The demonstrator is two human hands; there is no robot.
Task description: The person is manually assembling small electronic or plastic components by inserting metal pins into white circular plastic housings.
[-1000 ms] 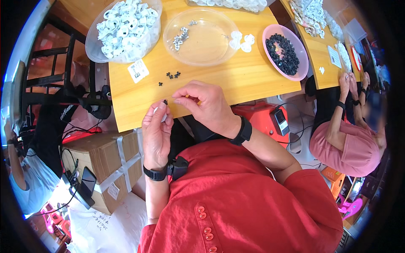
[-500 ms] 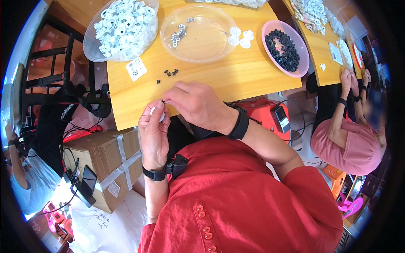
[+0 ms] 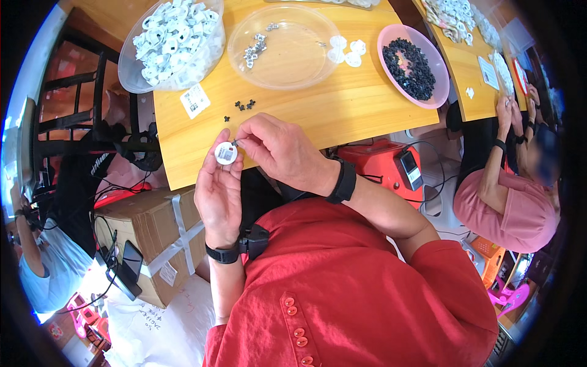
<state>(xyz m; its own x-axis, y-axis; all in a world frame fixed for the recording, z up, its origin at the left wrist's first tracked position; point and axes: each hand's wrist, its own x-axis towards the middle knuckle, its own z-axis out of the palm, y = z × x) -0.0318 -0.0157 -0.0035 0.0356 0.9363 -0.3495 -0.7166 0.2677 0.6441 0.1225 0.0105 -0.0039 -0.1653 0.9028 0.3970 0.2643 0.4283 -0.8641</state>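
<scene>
At the near edge of the table, my left hand (image 3: 217, 196) holds a white round plastic part (image 3: 225, 154) on its fingers, its recessed face turned up. A dark square opening shows in that face. My right hand (image 3: 286, 153) is closed in a pinch at the part's right rim. Between its fingertips is a small black plastic piece (image 3: 235, 143), mostly covered by the fingers. Several more black pieces (image 3: 246, 106) lie loose on the table just beyond my hands. A white printed label (image 3: 195, 101) lies to their left.
Far left stands a clear tub (image 3: 126, 73) of white parts; beside it, a shallow clear dish (image 3: 287, 78) holds small metal pieces. White discs (image 3: 353, 59) lie beside a pink bowl (image 3: 441, 79) of black pieces. A cardboard box (image 3: 143, 214) is left; a co-worker in pink (image 3: 507, 211) sits right.
My left hand has tipped open, turning the white part's recessed face upward where its edge showed before. My right fingertips remain by its rim.
</scene>
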